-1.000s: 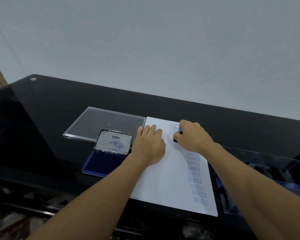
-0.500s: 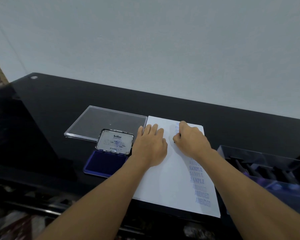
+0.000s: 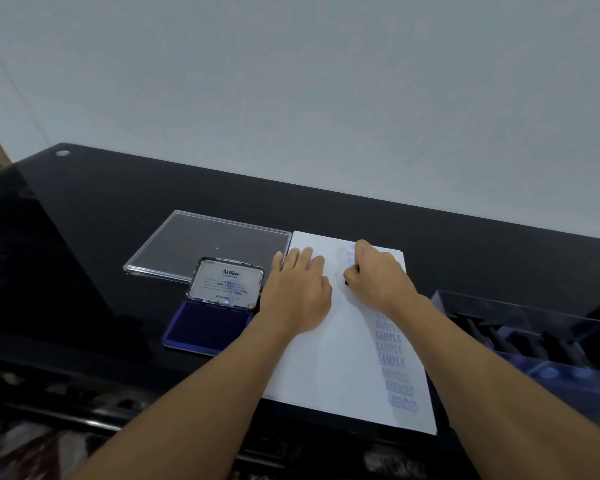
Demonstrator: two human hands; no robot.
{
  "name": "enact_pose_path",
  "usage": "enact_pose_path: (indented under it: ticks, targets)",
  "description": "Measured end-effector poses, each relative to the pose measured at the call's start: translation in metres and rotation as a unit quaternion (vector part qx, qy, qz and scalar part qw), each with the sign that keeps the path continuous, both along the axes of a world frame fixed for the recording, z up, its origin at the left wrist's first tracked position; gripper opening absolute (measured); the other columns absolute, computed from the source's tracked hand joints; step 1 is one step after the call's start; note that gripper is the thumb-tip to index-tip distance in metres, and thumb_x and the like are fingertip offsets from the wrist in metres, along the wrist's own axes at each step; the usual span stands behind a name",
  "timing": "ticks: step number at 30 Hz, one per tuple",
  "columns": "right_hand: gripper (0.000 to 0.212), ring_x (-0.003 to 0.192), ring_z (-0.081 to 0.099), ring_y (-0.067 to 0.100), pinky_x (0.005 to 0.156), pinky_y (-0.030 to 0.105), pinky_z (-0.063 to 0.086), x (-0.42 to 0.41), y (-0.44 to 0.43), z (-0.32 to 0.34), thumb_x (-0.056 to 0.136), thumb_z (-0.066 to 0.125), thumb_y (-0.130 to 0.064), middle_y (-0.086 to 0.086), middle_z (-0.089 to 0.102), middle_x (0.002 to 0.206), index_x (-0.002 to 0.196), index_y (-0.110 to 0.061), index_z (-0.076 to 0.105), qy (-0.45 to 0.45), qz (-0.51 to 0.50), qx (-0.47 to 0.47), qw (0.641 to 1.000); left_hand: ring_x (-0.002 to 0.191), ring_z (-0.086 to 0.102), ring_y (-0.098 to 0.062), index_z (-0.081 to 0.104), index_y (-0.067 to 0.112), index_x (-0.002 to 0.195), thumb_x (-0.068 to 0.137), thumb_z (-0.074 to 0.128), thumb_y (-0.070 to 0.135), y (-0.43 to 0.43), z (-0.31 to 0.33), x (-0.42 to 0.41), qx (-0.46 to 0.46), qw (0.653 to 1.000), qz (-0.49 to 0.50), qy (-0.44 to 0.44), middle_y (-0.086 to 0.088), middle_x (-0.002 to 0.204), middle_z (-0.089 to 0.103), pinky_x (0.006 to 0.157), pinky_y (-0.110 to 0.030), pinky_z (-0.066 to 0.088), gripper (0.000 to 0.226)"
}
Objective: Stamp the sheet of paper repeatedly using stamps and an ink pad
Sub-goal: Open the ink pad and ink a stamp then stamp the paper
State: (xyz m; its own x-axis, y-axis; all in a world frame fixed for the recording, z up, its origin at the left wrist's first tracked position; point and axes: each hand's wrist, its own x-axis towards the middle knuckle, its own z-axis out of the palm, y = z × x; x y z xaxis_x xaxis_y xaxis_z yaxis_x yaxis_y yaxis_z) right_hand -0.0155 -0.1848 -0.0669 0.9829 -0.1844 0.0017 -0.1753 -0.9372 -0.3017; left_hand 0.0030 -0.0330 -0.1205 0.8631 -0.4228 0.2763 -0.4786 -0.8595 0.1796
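Sheet of paper point(image 3: 326, 362): lies flat on black worktop point(image 3: 118, 202), btw open ink pad point(image 3: 205, 325) on L and clear stamp box point(image 3: 533, 336) on R. Carries a column of blue prints down its R side: faint top prints point(image 3: 351, 253) at far end, SAMPLE rows point(image 3: 390, 348) mid, AMENDED rows point(image 3: 400, 393) nearest.

L hand point(image 3: 298, 292): rests palm-down on sheet's L part, fingers straight and close together, pins paper.

R hand point(image 3: 378, 275): fingers curled tight round small dark stamp point(image 3: 346, 283), only a sliver visible under thumb; presses it on sheet just below top prints.

Change vs 1 s ago: hides the blue of stamp body now, sits lower and closer on paper; reads as going from hover to full contact. L hand same spot.

Meaning: prob. one more print going into gap btw top prints and SAMPLE rows. Can't confirm result till stamp lifts. Paler prints suggest re-inking at pad due soon.
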Motion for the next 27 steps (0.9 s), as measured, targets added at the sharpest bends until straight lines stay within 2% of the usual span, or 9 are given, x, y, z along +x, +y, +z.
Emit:
enact_pose_path:
  ticks: [4,7,11,15,20,24,27]
  targets:
    - [0.007,0.063,0.057,0.017,0.056,0.031,0.048,-0.003,0.000,-0.003,0.101,0.045,-0.022,0.002,0.059,0.077,0.096,-0.019,0.041,-0.012,-0.003,-0.005,1.000,0.132,0.039,-0.027,0.051,0.013,0.131,0.086,0.003,0.038,-0.001,0.001,-0.001,-0.002,1.000,-0.002,0.001,-0.007,0.145,0.046,0.115,-0.050,0.021,0.070]
    - [0.007,0.065,0.060,0.018,0.060,0.033,0.054,-0.004,0.000,-0.003,0.102,0.046,-0.025,0.001,0.063,0.084,0.100,-0.020,0.041,-0.013,-0.002,-0.009,1.000,0.133,0.038,-0.025,0.049,0.014,0.133,0.085,0.000,0.038,-0.001,0.002,-0.001,0.005,1.000,0.001,0.003,-0.006,0.146,0.044,0.115,-0.049,0.020,0.073]
    - [0.010,0.067,0.059,0.016,0.055,0.025,0.044,-0.002,0.000,0.000,0.102,0.047,-0.027,-0.001,0.062,0.092,0.102,-0.021,0.039,0.005,0.000,-0.002,1.000,0.133,0.038,-0.025,0.049,0.014,0.134,0.085,0.000,0.039,-0.001,0.003,-0.001,0.006,1.000,0.002,0.005,-0.006,0.146,0.044,0.115,-0.049,0.020,0.074]
    - [0.011,0.068,0.058,0.016,0.058,0.027,0.045,-0.001,0.000,0.003,0.102,0.047,-0.027,0.001,0.063,0.096,0.097,-0.021,0.039,0.015,0.000,0.000,1.000,0.134,0.037,-0.026,0.048,0.014,0.135,0.085,-0.001,0.039,0.000,0.003,-0.001,0.009,1.000,-0.002,0.008,-0.006,0.147,0.043,0.116,-0.049,0.019,0.074]
    - [0.012,0.073,0.063,0.018,0.069,0.036,0.057,-0.001,-0.005,0.015,0.099,0.051,-0.029,0.002,0.064,0.097,0.097,-0.019,0.046,0.036,-0.003,0.008,0.999,0.134,0.035,-0.024,0.048,0.014,0.134,0.089,0.007,0.035,0.000,0.005,-0.001,0.006,1.000,0.000,0.020,-0.005,0.147,0.043,0.116,-0.048,0.017,0.065]
    - [0.016,0.063,0.054,0.014,0.056,0.030,0.045,-0.006,-0.010,0.028,0.099,0.052,-0.027,0.003,0.062,0.085,0.088,-0.018,0.047,-0.012,-0.015,0.033,0.999,0.133,0.035,-0.024,0.050,0.012,0.133,0.090,0.020,0.031,0.000,0.008,0.000,-0.022,0.999,-0.007,0.039,-0.005,0.145,0.045,0.115,-0.047,0.018,0.056]
    - [0.017,0.062,0.049,0.017,0.056,0.033,0.041,-0.010,-0.013,0.042,0.098,0.052,-0.023,0.008,0.062,0.081,0.084,-0.016,0.047,-0.025,-0.011,0.040,0.999,0.132,0.036,-0.023,0.049,0.011,0.135,0.089,0.022,0.029,0.000,0.014,0.001,-0.052,0.997,-0.017,0.051,-0.005,0.145,0.044,0.112,-0.045,0.021,0.057]
